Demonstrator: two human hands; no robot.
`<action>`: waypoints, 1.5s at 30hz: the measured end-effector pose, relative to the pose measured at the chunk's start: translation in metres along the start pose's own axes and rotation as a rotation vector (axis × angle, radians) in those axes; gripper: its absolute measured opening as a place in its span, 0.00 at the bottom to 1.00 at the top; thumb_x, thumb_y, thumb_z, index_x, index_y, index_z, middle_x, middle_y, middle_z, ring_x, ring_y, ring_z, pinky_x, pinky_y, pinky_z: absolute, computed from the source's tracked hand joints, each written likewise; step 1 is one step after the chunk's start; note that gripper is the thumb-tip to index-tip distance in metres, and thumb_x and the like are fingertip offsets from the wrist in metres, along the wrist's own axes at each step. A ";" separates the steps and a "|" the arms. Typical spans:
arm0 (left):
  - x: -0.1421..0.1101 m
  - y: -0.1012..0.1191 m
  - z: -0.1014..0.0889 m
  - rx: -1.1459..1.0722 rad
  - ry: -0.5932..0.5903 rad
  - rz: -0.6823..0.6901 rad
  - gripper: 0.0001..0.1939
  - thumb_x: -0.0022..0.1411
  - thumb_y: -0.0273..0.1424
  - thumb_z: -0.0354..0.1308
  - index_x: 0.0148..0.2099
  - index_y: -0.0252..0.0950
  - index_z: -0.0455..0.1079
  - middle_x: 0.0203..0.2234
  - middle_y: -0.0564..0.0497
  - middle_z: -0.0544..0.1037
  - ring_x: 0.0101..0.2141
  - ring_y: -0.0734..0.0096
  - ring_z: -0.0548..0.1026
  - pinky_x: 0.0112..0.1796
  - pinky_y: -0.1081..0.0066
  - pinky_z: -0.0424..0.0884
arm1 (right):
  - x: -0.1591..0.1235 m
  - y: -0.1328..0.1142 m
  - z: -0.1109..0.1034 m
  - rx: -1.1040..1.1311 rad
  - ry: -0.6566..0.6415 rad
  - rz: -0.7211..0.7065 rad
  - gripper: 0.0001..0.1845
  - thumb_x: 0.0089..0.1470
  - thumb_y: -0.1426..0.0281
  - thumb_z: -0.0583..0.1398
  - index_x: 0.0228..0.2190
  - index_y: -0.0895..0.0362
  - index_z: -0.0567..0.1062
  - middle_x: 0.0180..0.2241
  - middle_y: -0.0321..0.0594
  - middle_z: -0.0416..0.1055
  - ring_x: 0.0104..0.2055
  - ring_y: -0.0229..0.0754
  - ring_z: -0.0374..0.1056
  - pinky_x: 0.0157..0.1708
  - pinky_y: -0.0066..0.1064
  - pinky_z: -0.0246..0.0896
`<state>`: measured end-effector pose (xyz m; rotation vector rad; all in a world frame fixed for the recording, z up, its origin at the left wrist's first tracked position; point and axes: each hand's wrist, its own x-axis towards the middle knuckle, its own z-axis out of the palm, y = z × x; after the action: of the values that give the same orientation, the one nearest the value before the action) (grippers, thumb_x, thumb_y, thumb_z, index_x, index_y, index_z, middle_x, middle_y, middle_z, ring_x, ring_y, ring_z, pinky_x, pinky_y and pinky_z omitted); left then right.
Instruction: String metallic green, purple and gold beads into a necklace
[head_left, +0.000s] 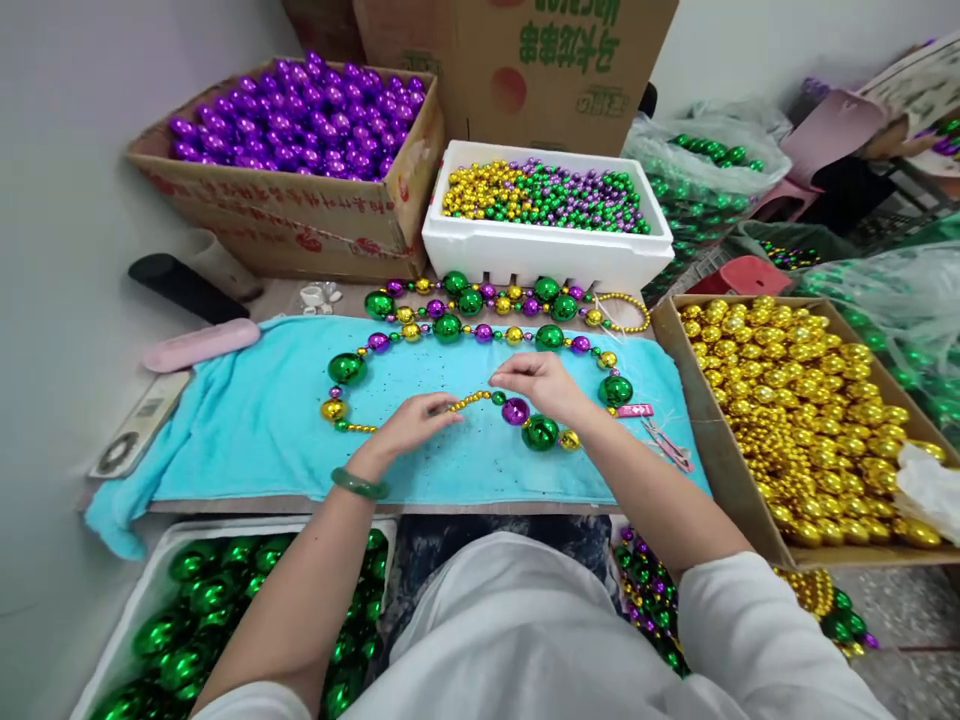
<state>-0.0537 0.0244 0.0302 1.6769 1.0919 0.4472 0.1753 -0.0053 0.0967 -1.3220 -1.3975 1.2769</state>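
A string of beads in green, purple and gold loops across a turquoise towel. My left hand, with a green bangle at the wrist, is closed on the string's run of small gold beads. Beyond those come a small green bead, a purple ball and a large green ball. My right hand is pinched just above the small green bead; whatever its fingertips hold is too small to make out. Small scissors and a pink tag lie right of the loop.
Behind the towel stand a carton of purple beads and a white foam box of mixed beads. A carton of gold beads is at the right. Green balls fill a box at lower left. Another person's arm shows at far right.
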 end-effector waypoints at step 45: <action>-0.002 0.101 0.053 -0.248 0.111 -0.056 0.10 0.48 0.38 0.69 0.33 0.39 0.79 0.26 0.50 0.80 0.26 0.70 0.73 0.29 0.70 0.72 | -0.029 -0.028 -0.059 0.043 -0.003 -0.119 0.11 0.55 0.64 0.64 0.27 0.59 0.72 0.19 0.30 0.62 0.22 0.29 0.58 0.21 0.21 0.53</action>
<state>0.0289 -0.0116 0.0997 1.4143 1.1130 0.6195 0.2318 -0.0247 0.1364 -1.1904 -1.4215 1.2227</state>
